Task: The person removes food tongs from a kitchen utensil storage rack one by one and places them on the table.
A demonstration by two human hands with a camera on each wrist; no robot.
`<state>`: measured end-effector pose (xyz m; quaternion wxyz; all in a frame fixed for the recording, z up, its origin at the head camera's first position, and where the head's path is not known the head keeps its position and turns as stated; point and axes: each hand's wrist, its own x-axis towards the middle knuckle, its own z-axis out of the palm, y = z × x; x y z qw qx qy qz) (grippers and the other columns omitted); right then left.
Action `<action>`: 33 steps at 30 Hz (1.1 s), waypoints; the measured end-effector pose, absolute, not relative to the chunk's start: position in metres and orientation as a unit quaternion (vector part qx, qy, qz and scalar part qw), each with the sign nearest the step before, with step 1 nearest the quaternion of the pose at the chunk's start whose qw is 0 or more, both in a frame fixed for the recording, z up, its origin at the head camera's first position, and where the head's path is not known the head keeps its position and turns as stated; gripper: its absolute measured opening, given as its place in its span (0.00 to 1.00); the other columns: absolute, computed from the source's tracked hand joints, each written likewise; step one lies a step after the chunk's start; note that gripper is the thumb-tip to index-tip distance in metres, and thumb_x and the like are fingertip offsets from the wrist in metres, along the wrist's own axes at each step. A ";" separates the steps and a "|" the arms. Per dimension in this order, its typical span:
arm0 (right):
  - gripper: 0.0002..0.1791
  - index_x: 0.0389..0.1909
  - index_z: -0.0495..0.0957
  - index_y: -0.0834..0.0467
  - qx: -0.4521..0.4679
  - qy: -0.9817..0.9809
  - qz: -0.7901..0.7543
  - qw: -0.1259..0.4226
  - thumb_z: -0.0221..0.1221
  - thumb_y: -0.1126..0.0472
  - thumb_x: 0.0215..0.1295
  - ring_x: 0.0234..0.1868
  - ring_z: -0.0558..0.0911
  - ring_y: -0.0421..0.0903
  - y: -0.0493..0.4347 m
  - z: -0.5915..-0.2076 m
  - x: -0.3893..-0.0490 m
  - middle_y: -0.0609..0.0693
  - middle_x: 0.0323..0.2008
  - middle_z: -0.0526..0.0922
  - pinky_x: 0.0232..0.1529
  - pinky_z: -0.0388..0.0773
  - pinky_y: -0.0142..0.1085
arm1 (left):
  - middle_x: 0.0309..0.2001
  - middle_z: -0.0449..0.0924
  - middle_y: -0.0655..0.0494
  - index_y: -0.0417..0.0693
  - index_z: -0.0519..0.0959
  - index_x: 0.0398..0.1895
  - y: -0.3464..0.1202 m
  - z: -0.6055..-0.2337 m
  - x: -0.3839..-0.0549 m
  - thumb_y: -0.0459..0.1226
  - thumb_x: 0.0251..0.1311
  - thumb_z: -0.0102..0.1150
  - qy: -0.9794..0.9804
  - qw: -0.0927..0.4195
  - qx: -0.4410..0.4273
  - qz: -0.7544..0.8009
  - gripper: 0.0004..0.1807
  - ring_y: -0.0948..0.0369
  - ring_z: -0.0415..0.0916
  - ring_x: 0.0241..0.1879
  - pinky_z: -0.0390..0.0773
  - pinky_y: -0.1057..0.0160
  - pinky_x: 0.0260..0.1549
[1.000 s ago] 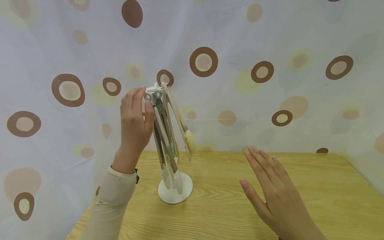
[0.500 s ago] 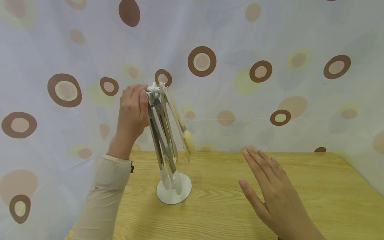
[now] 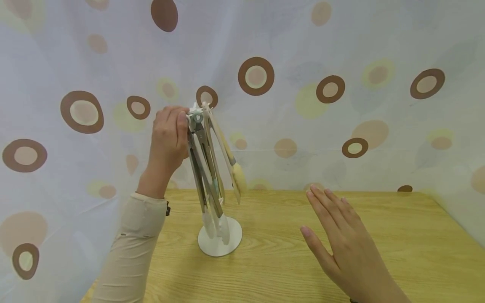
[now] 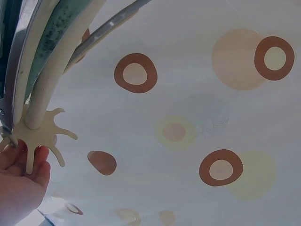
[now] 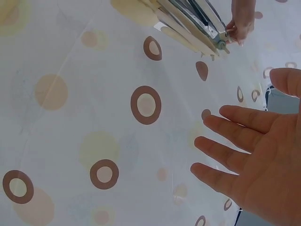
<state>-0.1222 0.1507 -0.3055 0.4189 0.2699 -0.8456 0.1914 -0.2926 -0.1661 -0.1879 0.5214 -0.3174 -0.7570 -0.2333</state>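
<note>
My left hand [image 3: 166, 139] is at the top of a white utensil stand [image 3: 235, 237], with its fingers and thumb curled at the hooked top. There it pinches the ring end of a pair of tongs [image 3: 204, 164], though the fingertips are partly hidden in the head view. Several tongs hang down, with white tips near the round base. Yellow-headed tongs [image 3: 238, 179] hang on the right side. In the left wrist view the splayed hooks [image 4: 42, 134] touch the left fingers. My right hand [image 3: 348, 248] is held over the table, fingers straight, thumb apart, holding nothing.
The wooden table [image 3: 280, 244] carries the stand left of centre. A spotted curtain [image 3: 295, 42] hangs behind the table and along both sides.
My left thumb has drawn in toward the fingers, covering a tongs' ring that showed before, and the wrist has shifted slightly left. The right hand and the stand look nearly unchanged.
</note>
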 end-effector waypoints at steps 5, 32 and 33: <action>0.34 0.68 0.63 0.64 0.269 -0.846 0.191 0.419 0.39 0.43 0.75 0.70 0.62 0.54 0.150 -0.306 -0.123 0.56 0.69 0.65 0.72 0.44 0.40 | 0.42 0.76 0.35 0.28 0.77 0.42 -0.167 -0.186 -0.293 0.34 0.71 0.37 -0.758 0.519 -0.317 -0.235 0.18 0.41 0.70 0.45 0.66 0.47 0.49; 0.30 0.68 0.64 0.64 0.305 -0.847 0.217 0.377 0.51 0.52 0.71 0.67 0.64 0.55 0.139 -0.309 -0.146 0.57 0.66 0.68 0.71 0.50 0.40 | 0.42 0.77 0.35 0.28 0.77 0.43 -0.169 -0.181 -0.291 0.34 0.72 0.36 -0.776 0.500 -0.306 -0.232 0.19 0.41 0.70 0.46 0.68 0.46 0.50; 0.30 0.68 0.64 0.64 0.307 -0.845 0.218 0.379 0.51 0.52 0.71 0.67 0.65 0.55 0.138 -0.309 -0.147 0.56 0.66 0.68 0.71 0.50 0.40 | 0.42 0.77 0.35 0.28 0.77 0.43 -0.169 -0.181 -0.291 0.34 0.72 0.36 -0.776 0.500 -0.307 -0.232 0.19 0.41 0.70 0.46 0.68 0.46 0.50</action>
